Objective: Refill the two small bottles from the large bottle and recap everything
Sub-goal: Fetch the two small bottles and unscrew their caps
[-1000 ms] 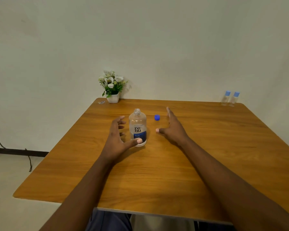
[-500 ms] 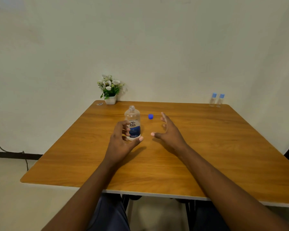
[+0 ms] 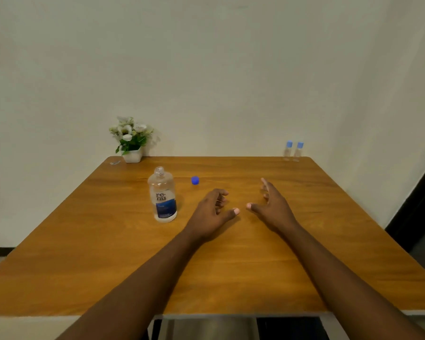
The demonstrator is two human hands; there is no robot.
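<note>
The large clear bottle (image 3: 163,195) with a white and blue label stands upright and uncapped on the wooden table (image 3: 108,253), left of centre. Its blue cap (image 3: 195,180) lies on the table just behind and to the right. Two small clear bottles (image 3: 292,150) with light blue caps stand side by side at the far right corner. My left hand (image 3: 212,212) hovers to the right of the large bottle, apart from it, fingers curled and spread, holding nothing. My right hand (image 3: 271,204) is open beside it, fingers pointing towards the far right.
A white pot of white flowers (image 3: 131,139) stands at the far left corner, with a small clear object (image 3: 115,162) lying beside it. A pale wall rises right behind the table. A dark opening shows at the far right edge.
My left hand has let go of the large bottle and moved right, away from it. My right hand has also shifted right. The view has swung to the right.
</note>
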